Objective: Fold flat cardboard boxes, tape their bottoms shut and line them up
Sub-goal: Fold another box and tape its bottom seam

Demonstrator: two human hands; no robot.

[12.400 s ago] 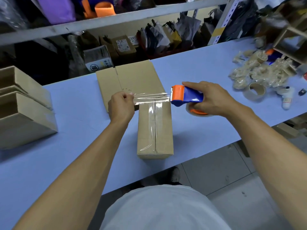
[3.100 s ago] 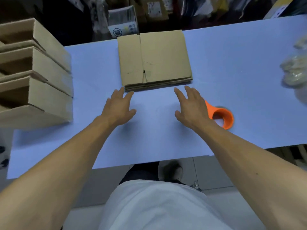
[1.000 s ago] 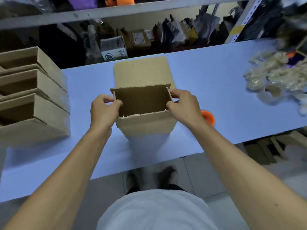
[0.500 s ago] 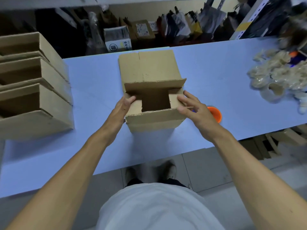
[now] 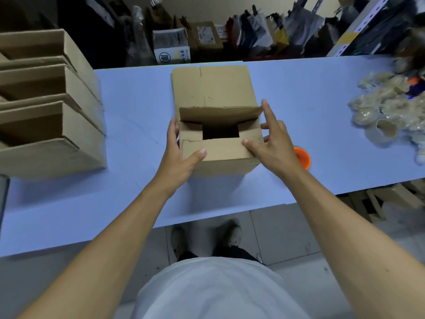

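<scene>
We stand at a pale blue counter point(image 5: 128, 199) with a half-formed cardboard box point(image 5: 220, 155) set upright near its front edge, directly before us. Our left hand point(image 5: 178, 157) clasps the box's left wall, fingers up along the side and the thumb pressed over onto the near flap point(image 5: 220, 149), which lies folded flat across the opening. Our right hand point(image 5: 272, 146) is spread at the box's right side, its thumb pressing the same near flap down while the straight fingers fan upward, the forefinger reaching the corner of the far flap point(image 5: 220, 115), which stands raised and tilts back. The two short side flaps are already turned inward, and a dark rectangular gap shows between them in the middle of the opening. Just behind the box, touching or nearly touching it, lies a stack of flat cardboard blanks point(image 5: 211, 86) toward the back of the counter. On the left, three made-up boxes point(image 5: 48, 107) stand in a row, one behind the other, their open sides facing left. An orange tape dispenser point(image 5: 302, 157) peeks out from behind our right wrist, lying on the counter just beside the box. Farther right sits a heap of crumpled clear tape and spent tape cores point(image 5: 388, 113). Beyond the counter, packed shelves point(image 5: 207, 40) hold parcels and bags.
</scene>
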